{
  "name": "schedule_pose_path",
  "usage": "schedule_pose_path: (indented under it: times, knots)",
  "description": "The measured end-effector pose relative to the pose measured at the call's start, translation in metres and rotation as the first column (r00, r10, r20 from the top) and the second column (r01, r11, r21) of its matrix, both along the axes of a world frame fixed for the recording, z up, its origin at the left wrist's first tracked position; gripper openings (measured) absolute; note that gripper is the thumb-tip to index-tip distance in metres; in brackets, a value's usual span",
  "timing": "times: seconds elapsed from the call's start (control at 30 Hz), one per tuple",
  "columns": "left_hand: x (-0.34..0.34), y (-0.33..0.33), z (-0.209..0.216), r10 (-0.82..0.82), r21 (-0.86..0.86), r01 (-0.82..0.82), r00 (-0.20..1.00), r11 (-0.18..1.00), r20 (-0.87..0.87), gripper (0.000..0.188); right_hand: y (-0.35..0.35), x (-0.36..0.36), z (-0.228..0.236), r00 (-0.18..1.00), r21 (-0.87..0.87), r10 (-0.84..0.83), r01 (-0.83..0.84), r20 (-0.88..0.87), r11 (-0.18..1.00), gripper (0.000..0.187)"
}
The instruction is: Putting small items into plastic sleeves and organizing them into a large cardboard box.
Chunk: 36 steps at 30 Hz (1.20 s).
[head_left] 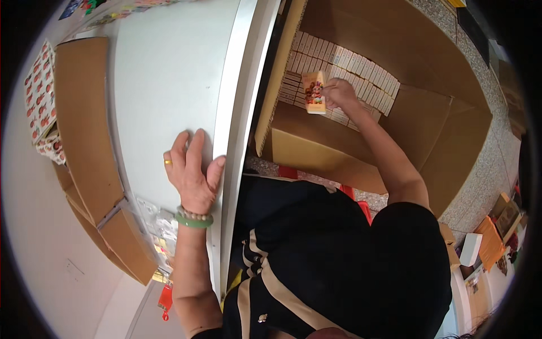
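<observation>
With my right hand (340,95) I reach down into a large cardboard carton (322,148) on the right. Its fingers are closed on the edge of a small orange-and-cream box (314,93) printed with cartoon figures. Below it, rows of small white boxes (364,70) are packed tightly side by side in the carton. My left hand (195,169) rests on the white tabletop (169,73) near its edge, fingers spread, holding nothing. A ring sits on one finger, and a green bangle (195,220) and a beaded bracelet circle that wrist.
An opened cardboard box (84,124) stands at the table's far left, beside a stack of sheets with red prints (40,101). Small clear packets (161,217) lie near it. Red stool parts (361,209) show under the carton. Boxes and an orange piece (489,243) lie at the right.
</observation>
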<state>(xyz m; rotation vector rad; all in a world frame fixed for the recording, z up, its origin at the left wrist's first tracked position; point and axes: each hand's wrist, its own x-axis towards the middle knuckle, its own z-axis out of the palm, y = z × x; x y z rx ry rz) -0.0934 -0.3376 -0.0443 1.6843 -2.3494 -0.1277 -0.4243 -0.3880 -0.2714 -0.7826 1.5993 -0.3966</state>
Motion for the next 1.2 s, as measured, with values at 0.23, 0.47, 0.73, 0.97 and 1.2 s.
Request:
schedule_pose_path:
  times: [0.23,0.47,0.73,0.97,1.2]
  knots:
    - [0.006,0.007,-0.007,0.068,0.069,-0.063,0.994,0.996,-0.080,0.059,-0.027,0.071,-0.125,0.829,0.250,0.475,-0.413,-0.296,0.876,0.020]
    - [0.012,0.014,0.001,0.101,0.135,-0.094,0.994,0.986,-0.045,0.062,-0.045,0.132,-0.212,0.981,0.487,-0.071,0.152,-0.181,0.860,0.040]
    - [0.013,0.020,0.006,0.135,0.197,-0.127,0.990,0.972,-0.027,0.066,-0.024,0.181,-0.244,0.875,0.094,-0.115,0.179,-0.470,0.979,0.039]
    - [0.010,0.020,0.003,0.155,0.215,-0.142,0.987,0.966,-0.043,0.064,-0.040,0.160,-0.225,0.970,0.212,-0.191,0.221,-0.153,0.952,0.022]
    - [0.008,0.015,0.001,0.133,0.193,-0.121,0.990,0.974,-0.050,0.063,-0.042,0.158,-0.283,0.945,0.213,-0.131,0.200,-0.300,0.956,0.023]
